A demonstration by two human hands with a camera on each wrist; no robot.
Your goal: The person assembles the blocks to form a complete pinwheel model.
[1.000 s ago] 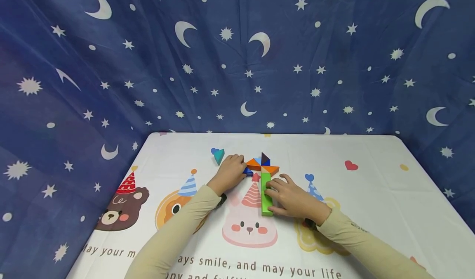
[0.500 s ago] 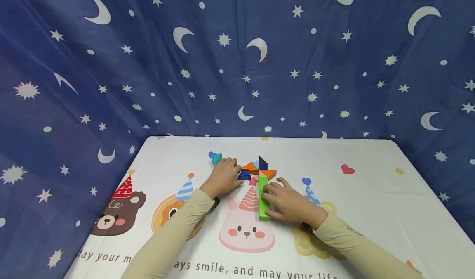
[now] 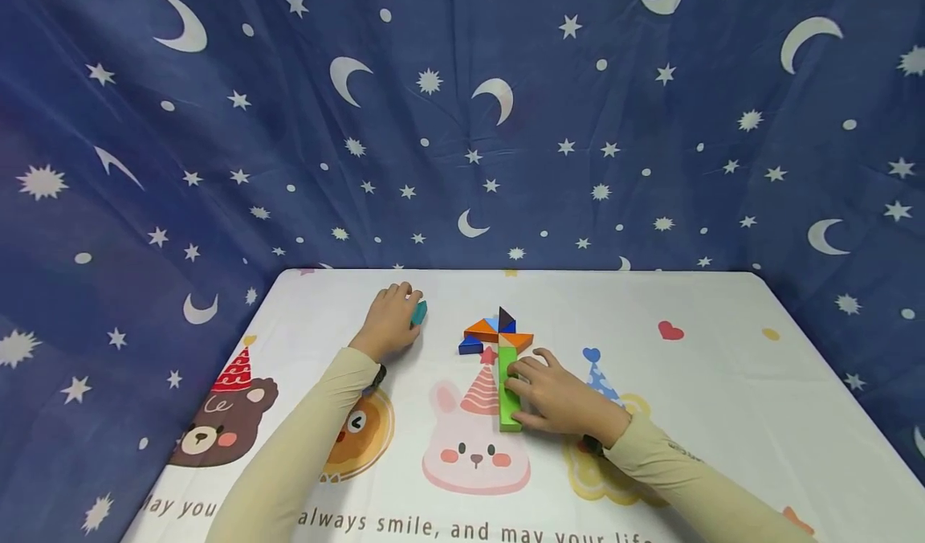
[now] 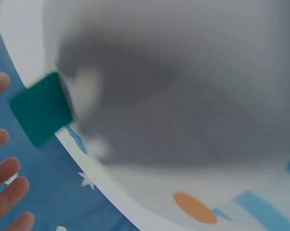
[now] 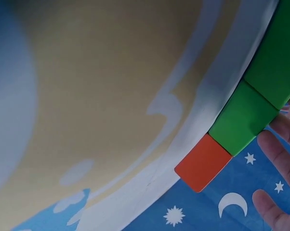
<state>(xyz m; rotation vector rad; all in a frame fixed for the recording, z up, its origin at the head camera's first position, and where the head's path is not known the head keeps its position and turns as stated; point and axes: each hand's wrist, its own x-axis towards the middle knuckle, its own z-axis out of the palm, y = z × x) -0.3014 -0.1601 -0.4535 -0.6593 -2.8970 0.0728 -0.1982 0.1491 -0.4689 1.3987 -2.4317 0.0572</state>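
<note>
At the back left, my left hand (image 3: 389,318) is beside a teal block (image 3: 419,312), partly hidden by the fingers. In the left wrist view, that teal block (image 4: 41,109) has spread fingertips near it, apart from it. My right hand (image 3: 560,394) rests its fingertips on a column of green blocks (image 3: 509,402). The right wrist view shows two green blocks (image 5: 243,118) end to end with an orange block (image 5: 203,162) at their end. Above the column, orange triangle blocks (image 3: 519,340) and dark blocks (image 3: 507,320) form a pinwheel. A blue triangle block (image 3: 470,344) lies at its left.
A white tablecloth (image 3: 621,302) printed with animal faces and lettering covers the table. Behind and at the left hangs a blue curtain (image 3: 405,109) with moons and stars. The table's back edge lies just past the teal block.
My left hand has left the blue triangle block and moved left to the teal block. The right hand stays on the green blocks. The head view has shifted slightly.
</note>
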